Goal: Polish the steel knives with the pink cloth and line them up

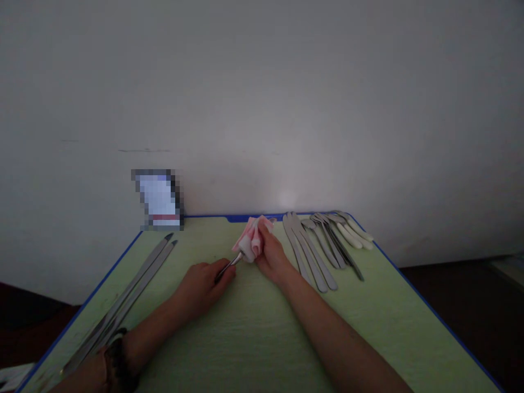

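Observation:
My left hand [202, 284] is closed round the handle of a metal piece of cutlery [234, 261], which slants up and away from me above the table. A crumpled pink and white cloth [248, 244] is wrapped over its far part, pinched in my right hand [271, 252]. A bit of shiny metal shows past the cloth's far edge, but the head is mostly covered, so I cannot tell whether it is a spoon or a fork. Just right of my right hand lie several table knives [313, 256], side by side.
Beyond those knives are several spoons and forks [327, 240] and white-handled cutlery [355, 232]. Two long, slim metal utensils [141, 284] lie at the left. A blurred phone-like screen [159, 199] leans at the back left. The green table [254, 338] has a blue edge against the wall.

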